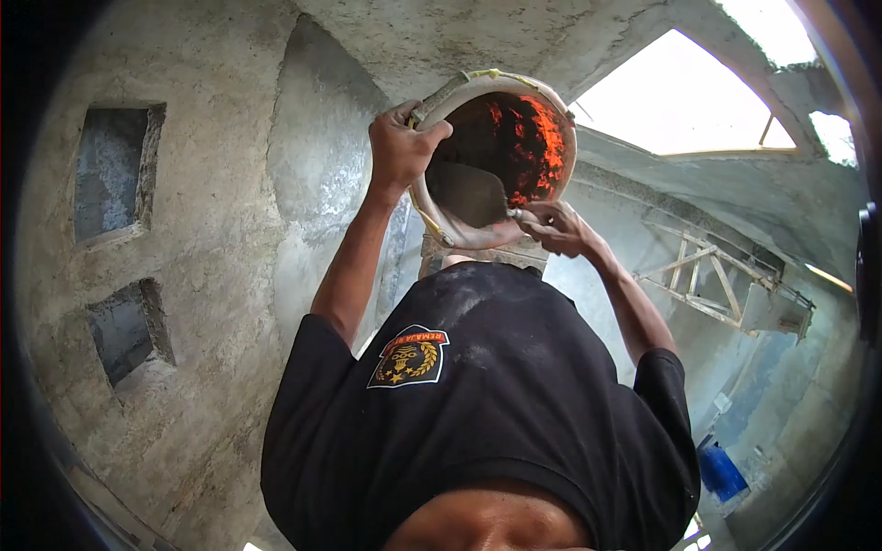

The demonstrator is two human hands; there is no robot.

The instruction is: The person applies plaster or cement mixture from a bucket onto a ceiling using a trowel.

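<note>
A round bucket [491,241] with a mortar-caked rim is tilted so that its mouth faces me. Dark grey residue and patches of bright orange-red cover its inner wall. My left hand [401,151] is closed on the left side of the rim, thumb lying over the edge. At the lower right of the mouth, my right hand [562,230] is wrapped round the handle of a trowel. The broad grey blade of the trowel [467,193] lies across the bucket's opening, inside the lower rim.
Rough plastered wall [216,211] fills the left, with two rectangular recesses [112,174] in it. A large bright opening [680,96] shows at upper right. Farther back on the right are a pale timber frame [703,275] and a blue container [723,473].
</note>
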